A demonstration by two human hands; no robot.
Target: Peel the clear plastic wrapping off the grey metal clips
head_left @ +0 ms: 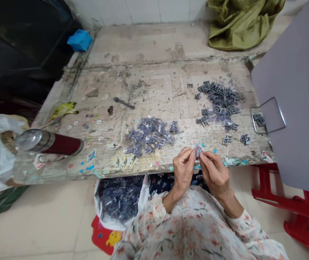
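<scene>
Between the fingertips of my left hand (183, 166) and my right hand (215, 171) is a small grey plastic part (197, 152), with what looks like clear film around it. Both hands are closed on it in a pinch, just above the table's front edge. To the left of my hands lies a heap of grey parts in small clear bags (151, 135). Farther back on the right is a pile of grey plastic parts (221, 97), some with clear film among them. Two loose clusters of parts (227, 140) lie nearer my right hand.
A red thermos (65, 143) lies at the left of the worn table (160, 86). A dark tool-like rod (124, 103) rests mid-table. Below the edge stands a white sack of bagged parts (97, 202). A grey panel (297, 90) and red stools (292, 207) are at right.
</scene>
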